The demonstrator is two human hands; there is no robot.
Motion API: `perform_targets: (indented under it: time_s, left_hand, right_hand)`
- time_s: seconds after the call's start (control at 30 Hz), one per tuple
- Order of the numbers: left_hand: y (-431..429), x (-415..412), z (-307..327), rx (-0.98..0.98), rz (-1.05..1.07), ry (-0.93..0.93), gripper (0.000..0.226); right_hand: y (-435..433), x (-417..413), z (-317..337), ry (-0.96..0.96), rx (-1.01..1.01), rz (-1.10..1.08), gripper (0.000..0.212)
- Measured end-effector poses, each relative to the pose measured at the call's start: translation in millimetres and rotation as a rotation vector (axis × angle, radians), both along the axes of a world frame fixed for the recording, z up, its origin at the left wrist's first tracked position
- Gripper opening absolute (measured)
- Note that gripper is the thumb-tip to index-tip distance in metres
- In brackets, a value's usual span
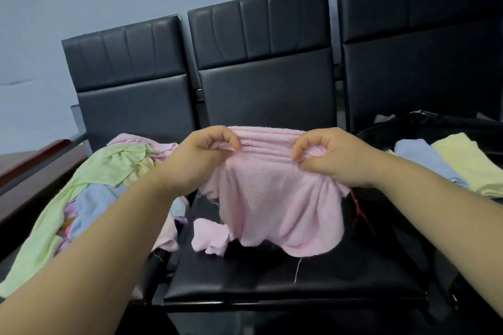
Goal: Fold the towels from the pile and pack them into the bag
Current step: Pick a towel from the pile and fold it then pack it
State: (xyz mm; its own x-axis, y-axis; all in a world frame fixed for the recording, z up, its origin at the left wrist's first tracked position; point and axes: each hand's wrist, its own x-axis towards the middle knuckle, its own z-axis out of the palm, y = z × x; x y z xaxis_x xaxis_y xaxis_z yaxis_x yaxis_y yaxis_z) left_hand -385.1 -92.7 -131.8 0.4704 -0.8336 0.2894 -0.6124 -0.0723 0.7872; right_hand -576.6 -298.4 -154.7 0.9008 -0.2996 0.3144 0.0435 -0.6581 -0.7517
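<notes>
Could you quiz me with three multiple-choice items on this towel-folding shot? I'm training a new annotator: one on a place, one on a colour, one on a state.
1. Where is the unfolded pile?
A. On the left seat
B. On the floor
C. Inside the bag

2. What colour is the held towel?
A. Blue
B. Pink
C. Green

3. How is that towel held?
A. Lying flat, untouched
B. By one hand only
C. Pinched by both hands

Answers:
1 A, the pile lies left of the arms.
2 B, the pink towel hangs over the middle seat.
3 C, left hand and right hand grip its top edge.
</notes>
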Motion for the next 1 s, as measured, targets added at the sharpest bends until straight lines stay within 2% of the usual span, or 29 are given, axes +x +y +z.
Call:
perform_targets:
  time_s: [0.07,0.13,0.2,0.3,0.37,0.43,0.6,0.73,1.0]
  left_hand:
    - [3.2,-5.8,14.9,-0.083,-0.001,0.082,0.040]
    - [9.2,-10.0,30.7,-0.079,-0.063,0.065,0.026]
    - [16.6,-11.3,47.5,-0.009,-0.180,-0.001,0.012]
    - [26.6,-13.9,72.7,0.201,-0.296,-0.062,0.016]
    - [29.8,-14.5,85.9,0.347,-0.235,-0.275,0.020]
    - [32.8,-12.1,98.4,0.387,-0.151,-0.424,0.025]
    - [42.9,2.5,122.5,0.434,-0.145,-0.555,0.031]
    - [42.8,17.6,125.9,0.465,-0.128,-0.631,0.034]
    - [-2.7,68.7,126.7,0.355,0.082,-0.764,0.034]
  right_hand:
    - [2.5,-2.6,18.2,0.021,-0.030,-0.002,0.024]
    - [2.9,-6.3,36.4,0.019,-0.078,-0.027,0.021]
    - [2.7,-12.0,53.9,0.014,-0.099,-0.052,0.020]
    - [9.9,-20.8,76.8,0.007,-0.093,-0.031,0.020]
    - [18.8,-26.3,90.1,0.008,-0.096,0.004,0.019]
    - [28.6,-31.8,102.9,0.087,-0.146,0.055,0.019]
    - [43.2,-28.4,127.9,0.427,-0.488,0.119,0.027]
    - [38.0,-12.3,141.1,0.421,-0.559,0.068,0.030]
    - [-12.1,57.7,146.9,0.325,-0.668,-0.072,0.039]
